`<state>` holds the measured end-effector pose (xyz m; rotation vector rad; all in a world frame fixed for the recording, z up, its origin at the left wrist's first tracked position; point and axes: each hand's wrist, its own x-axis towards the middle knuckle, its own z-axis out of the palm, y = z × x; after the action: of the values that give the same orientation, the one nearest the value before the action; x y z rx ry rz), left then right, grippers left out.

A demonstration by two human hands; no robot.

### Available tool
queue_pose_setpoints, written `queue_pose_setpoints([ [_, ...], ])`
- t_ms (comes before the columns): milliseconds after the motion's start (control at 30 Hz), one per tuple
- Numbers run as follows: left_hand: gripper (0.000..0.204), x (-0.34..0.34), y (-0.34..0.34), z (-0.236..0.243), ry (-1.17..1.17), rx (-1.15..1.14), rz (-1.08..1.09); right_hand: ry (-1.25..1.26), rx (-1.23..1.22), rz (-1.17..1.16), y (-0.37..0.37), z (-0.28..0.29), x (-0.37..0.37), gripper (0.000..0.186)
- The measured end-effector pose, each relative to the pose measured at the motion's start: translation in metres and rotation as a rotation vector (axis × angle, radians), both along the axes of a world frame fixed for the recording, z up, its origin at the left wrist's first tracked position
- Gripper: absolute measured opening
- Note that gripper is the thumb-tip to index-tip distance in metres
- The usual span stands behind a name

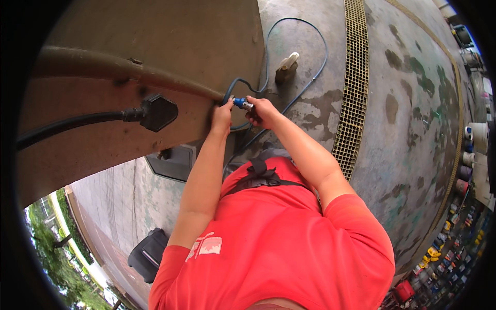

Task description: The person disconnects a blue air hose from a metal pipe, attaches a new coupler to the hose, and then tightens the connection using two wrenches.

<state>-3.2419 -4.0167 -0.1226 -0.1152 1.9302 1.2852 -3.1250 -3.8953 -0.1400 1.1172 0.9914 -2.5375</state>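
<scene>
A blue hose coupling sits between my two hands, beside the lower edge of a large brown metal body. My left hand is closed around the end of a blue-green hose at the coupling's left side. On the other side, my right hand grips a silver metal fitting that meets the coupling. Something dark shows beneath the right fingers, but its kind is hidden. From my hands the hose loops across the concrete floor and back under my right forearm.
A brown container with a pale top stands inside the hose loop. A yellowish floor grating runs to my right. From the brown body juts a black angular part on a thick black arm. A black case lies lower left; cluttered goods line the far right.
</scene>
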Motion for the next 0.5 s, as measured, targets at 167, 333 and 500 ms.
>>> queue_pose_setpoints([
  [167, 0.025, 0.005, 0.007, 0.003, 0.039, 0.014, -0.02, 0.147, 1.278, -0.283, -0.024, -0.038, -0.001, 0.034],
  [333, 0.026, 0.006, 0.006, 0.004, 0.051, -0.005, 0.006, 0.082, 0.423, 0.075, -0.001, 0.004, 0.005, 0.033],
  [500, 0.028, 0.005, 0.007, 0.001, 0.073, 0.024, 0.053, 0.092, 1.127, -0.085, -0.025, -0.004, 0.01, 0.043],
])
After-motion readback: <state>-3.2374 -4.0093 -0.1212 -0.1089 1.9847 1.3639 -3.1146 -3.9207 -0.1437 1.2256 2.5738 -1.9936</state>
